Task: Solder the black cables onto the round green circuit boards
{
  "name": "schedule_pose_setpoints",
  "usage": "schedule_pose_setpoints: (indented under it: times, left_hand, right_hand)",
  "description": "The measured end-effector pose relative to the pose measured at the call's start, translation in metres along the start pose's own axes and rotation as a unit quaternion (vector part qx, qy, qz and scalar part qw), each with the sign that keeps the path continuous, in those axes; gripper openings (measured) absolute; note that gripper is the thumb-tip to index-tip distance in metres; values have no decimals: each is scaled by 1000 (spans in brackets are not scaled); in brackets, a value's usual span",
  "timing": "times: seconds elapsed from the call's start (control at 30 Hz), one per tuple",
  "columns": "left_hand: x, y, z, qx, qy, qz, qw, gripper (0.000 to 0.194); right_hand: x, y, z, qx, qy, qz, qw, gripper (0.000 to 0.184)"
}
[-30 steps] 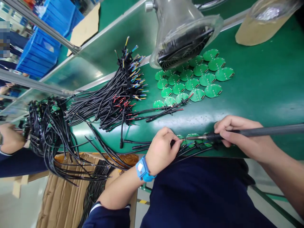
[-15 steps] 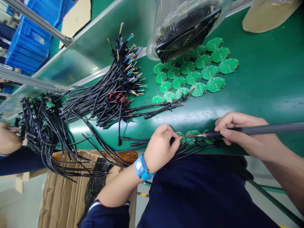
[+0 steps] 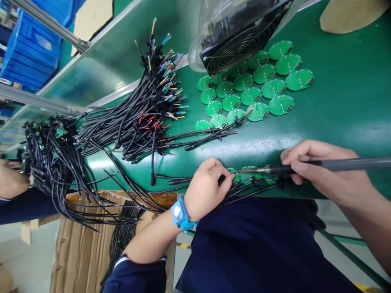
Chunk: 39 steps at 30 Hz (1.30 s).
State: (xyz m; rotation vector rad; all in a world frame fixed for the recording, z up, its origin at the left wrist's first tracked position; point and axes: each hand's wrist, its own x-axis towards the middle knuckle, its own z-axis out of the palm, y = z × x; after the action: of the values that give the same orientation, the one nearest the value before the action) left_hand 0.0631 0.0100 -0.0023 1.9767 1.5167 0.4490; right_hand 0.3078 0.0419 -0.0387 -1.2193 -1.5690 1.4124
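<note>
My right hand (image 3: 317, 162) grips a soldering iron (image 3: 345, 164) by its dark handle. The iron's metal tip (image 3: 253, 170) points left, close to a small green circuit board (image 3: 232, 173) at the table's front edge. My left hand (image 3: 209, 179), with a blue watch on the wrist, pinches a thin wire (image 3: 236, 174) at that board; my fingers partly hide it. Another green board (image 3: 248, 179) lies under the iron, and black cables (image 3: 244, 190) with coloured wire ends run along the edge. Whether the tip touches the wire, I cannot tell.
Rows of round green boards (image 3: 251, 96) lie beneath a fan (image 3: 241, 44) wrapped in plastic. A heap of black cables (image 3: 122, 118) with stripped ends lies left of them. Wired boards (image 3: 49, 138) pile at the far left, beside another person's hand (image 3: 12, 179). A cardboard box (image 3: 76, 248) stands below.
The soldering iron and my right hand have shifted slightly right, drawing the tip back from my left fingertips. My left hand keeps its pinch. The whole view has shifted a little.
</note>
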Motion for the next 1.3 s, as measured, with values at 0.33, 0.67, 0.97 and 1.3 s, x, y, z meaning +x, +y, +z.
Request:
schedule_pose_setpoints:
  times: [0.33, 0.67, 0.97, 1.3]
  left_hand:
    - [1, 4, -3, -10, -12, -23, 1000, 11]
    - [9, 7, -4, 8, -43, -47, 998, 13]
    - [12, 7, -6, 22, -67, -46, 996, 14]
    - [55, -5, -28, 112, 83, 60, 988, 8]
  right_hand:
    - [2, -3, 2, -77, -24, -19, 997, 14]
    - [2, -5, 2, -92, -25, -35, 995, 14]
    - [-7, -8, -6, 148, 131, 60, 978, 10]
    - [-7, 3, -15, 108, 124, 76, 983, 11]
